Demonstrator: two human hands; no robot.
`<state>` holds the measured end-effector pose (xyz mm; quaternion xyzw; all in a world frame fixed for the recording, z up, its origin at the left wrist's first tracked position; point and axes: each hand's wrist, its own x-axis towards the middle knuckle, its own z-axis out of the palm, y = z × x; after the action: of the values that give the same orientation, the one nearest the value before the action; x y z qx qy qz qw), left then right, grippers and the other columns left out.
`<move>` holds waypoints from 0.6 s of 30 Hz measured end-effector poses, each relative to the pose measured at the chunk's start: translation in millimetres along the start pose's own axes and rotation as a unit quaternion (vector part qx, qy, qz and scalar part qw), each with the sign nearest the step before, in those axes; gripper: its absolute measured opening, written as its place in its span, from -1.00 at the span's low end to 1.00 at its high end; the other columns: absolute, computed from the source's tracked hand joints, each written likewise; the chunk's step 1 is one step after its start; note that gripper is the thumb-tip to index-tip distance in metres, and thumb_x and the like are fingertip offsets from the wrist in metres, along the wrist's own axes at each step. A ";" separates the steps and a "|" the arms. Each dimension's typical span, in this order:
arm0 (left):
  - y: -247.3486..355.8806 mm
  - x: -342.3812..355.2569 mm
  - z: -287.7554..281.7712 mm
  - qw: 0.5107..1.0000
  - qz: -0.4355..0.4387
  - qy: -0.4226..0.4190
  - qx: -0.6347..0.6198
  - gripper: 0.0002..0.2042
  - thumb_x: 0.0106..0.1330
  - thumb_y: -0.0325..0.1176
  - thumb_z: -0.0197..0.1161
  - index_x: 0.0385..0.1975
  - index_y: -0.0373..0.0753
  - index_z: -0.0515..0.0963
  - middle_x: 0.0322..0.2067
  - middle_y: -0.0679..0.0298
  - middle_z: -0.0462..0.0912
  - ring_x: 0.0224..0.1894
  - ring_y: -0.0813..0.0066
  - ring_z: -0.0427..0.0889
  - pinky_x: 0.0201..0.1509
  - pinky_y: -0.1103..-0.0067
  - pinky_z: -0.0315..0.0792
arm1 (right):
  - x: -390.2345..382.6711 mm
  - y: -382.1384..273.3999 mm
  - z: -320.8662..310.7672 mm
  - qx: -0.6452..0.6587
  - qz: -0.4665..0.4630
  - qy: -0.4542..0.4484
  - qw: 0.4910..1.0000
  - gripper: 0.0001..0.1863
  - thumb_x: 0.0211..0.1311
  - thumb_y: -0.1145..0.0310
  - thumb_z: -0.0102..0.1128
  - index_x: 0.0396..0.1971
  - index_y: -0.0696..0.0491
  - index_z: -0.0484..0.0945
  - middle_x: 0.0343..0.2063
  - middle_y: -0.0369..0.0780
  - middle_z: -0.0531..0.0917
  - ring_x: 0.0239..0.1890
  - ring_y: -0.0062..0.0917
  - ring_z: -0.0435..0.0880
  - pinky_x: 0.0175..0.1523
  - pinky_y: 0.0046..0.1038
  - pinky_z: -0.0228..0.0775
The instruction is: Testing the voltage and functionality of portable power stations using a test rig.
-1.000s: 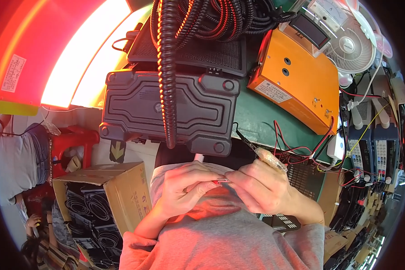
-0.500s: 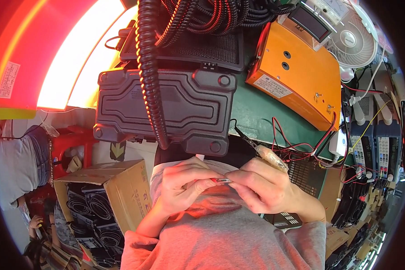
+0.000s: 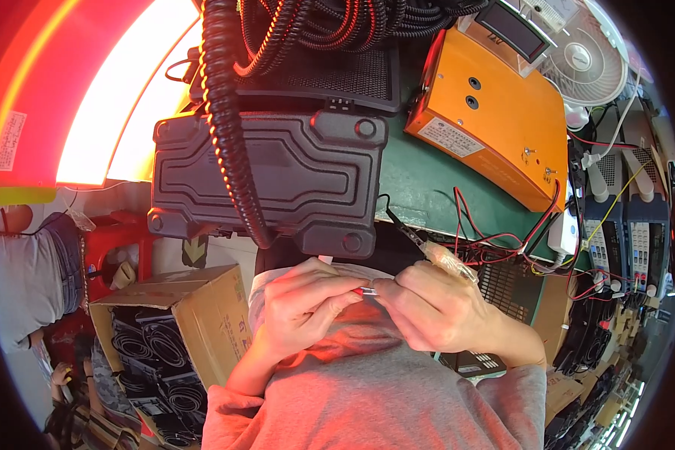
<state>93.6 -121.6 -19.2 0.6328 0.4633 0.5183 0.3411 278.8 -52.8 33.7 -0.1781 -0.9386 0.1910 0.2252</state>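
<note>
Our left hand [image 3: 304, 304] and right hand [image 3: 435, 307] meet fingertip to fingertip, both pinched closed on a small red wire end [image 3: 367, 291] between them, just below the black plastic housing [image 3: 266, 180].

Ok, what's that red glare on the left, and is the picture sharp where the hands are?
Head view: a blown-out glare with a red fringe washes the upper left; fisheye bends edges near the rim; the left hand and right hand are fairly sharp, tinted reddish.

Red glare upper left, fisheye-bent edges
</note>
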 end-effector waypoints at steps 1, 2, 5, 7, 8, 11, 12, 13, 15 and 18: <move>0.0 0.2 -1.2 1.000 0.000 -0.001 -0.001 -0.84 0.04 -0.54 0.28 -0.34 -0.34 0.60 -0.51 0.25 0.62 -0.45 0.44 0.58 -0.33 0.59 0.38 | -0.3 1.4 -0.6 -0.001 0.002 0.000 1.000 -0.71 -0.29 0.59 0.24 -0.40 0.19 0.53 -0.61 -0.29 0.41 -0.67 -0.55 0.34 -0.39 -0.50 0.20; 0.2 0.5 -2.7 1.000 -0.019 -0.018 0.003 -0.83 0.04 -0.53 0.29 -0.34 -0.34 0.60 -0.51 0.25 0.62 -0.45 0.43 0.59 -0.33 0.57 0.39 | -1.0 3.3 -1.2 -0.007 0.004 -0.027 1.000 -0.71 -0.24 0.49 0.23 -0.37 0.18 0.54 -0.56 -0.27 0.40 -0.55 -0.48 0.40 -0.43 -0.50 0.31; -0.7 -1.2 -5.1 0.997 -0.061 -0.045 0.012 -0.80 0.01 -0.52 0.31 -0.32 -0.35 0.59 -0.50 0.23 0.62 -0.44 0.38 0.60 -0.31 0.54 0.42 | -2.6 6.4 3.4 -0.049 -0.001 -0.041 0.998 -0.68 -0.17 0.37 0.22 -0.33 0.18 0.54 -0.50 -0.25 0.42 -0.42 -0.43 0.46 -0.41 -0.50 0.43; 1.2 -4.2 -9.2 0.995 -0.082 -0.052 0.017 -0.79 0.00 -0.51 0.32 -0.31 -0.35 0.59 -0.50 0.22 0.62 -0.44 0.35 0.60 -0.30 0.53 0.44 | -3.8 4.1 3.2 -0.084 -0.009 -0.030 0.996 -0.66 -0.15 0.35 0.21 -0.31 0.19 0.55 -0.49 -0.26 0.45 -0.42 -0.46 0.47 -0.34 -0.49 0.44; 3.7 -5.5 -13.6 0.993 -0.103 -0.035 0.054 -0.76 -0.03 -0.52 0.33 -0.31 -0.37 0.59 -0.48 0.20 0.63 -0.42 0.34 0.61 -0.29 0.53 0.45 | -7.3 -0.2 1.9 -0.093 -0.034 0.019 0.995 -0.68 -0.14 0.37 0.20 -0.31 0.19 0.55 -0.50 -0.27 0.47 -0.42 -0.49 0.47 -0.30 -0.50 0.43; 13.5 -8.4 -39.8 0.983 -0.038 0.022 0.179 -0.71 -0.10 -0.54 0.35 -0.31 -0.44 0.58 -0.46 0.13 0.64 -0.40 0.31 0.63 -0.28 0.55 0.49 | -41.3 -10.5 -13.7 -0.097 -0.190 -0.019 0.977 -0.64 -0.21 0.33 0.26 -0.36 0.24 0.55 -0.40 -0.19 0.58 -0.35 -0.47 0.55 -0.21 -0.54 0.47; 16.3 -14.4 -50.6 0.981 -0.016 0.056 0.187 -0.75 -0.14 -0.63 0.28 -0.38 -0.45 0.58 -0.47 0.07 0.64 -0.42 0.28 0.63 -0.29 0.53 0.50 | -50.6 -14.7 -17.7 -0.071 -0.219 -0.082 0.970 -0.64 -0.23 0.32 0.22 -0.40 0.25 0.56 -0.40 -0.18 0.59 -0.32 -0.44 0.56 -0.23 -0.53 0.49; 16.8 -17.7 -61.5 0.969 0.032 0.100 0.223 -0.81 -0.17 -0.67 0.22 -0.47 -0.42 0.58 -0.54 0.07 0.63 -0.48 0.25 0.62 -0.33 0.48 0.50 | -52.9 -13.1 -15.1 -0.074 -0.218 -0.081 0.970 -0.64 -0.23 0.32 0.22 -0.40 0.25 0.56 -0.40 -0.18 0.59 -0.32 -0.44 0.56 -0.23 -0.53 0.49; 23.1 -13.6 -81.1 0.915 0.147 0.150 0.344 -0.77 -0.12 -0.65 0.18 -0.38 -0.40 0.54 -0.54 0.15 0.60 -0.45 0.22 0.55 -0.27 0.41 0.47 | -64.7 -1.5 2.8 -0.122 -0.039 -0.360 0.924 -0.68 -0.27 0.35 0.09 -0.45 0.20 0.60 -0.42 -0.17 0.62 -0.29 -0.37 0.59 -0.09 -0.49 0.45; 19.6 -2.5 -104.8 0.840 0.221 0.138 0.476 -0.55 -0.08 -0.53 0.33 -0.10 -0.30 0.42 -0.03 0.01 0.42 -0.06 0.17 0.42 -0.01 0.32 0.37 | -72.2 31.8 33.8 -0.279 -0.083 -0.341 0.894 -0.60 -0.22 0.32 0.07 -0.34 0.27 0.58 -0.26 0.01 0.58 -0.03 -0.21 0.47 0.21 -0.23 0.20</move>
<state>-3.8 -135.6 21.9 0.7250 0.5426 0.3777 -0.1931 330.4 -65.1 -33.7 -0.0794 -0.9839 -0.0485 -0.1526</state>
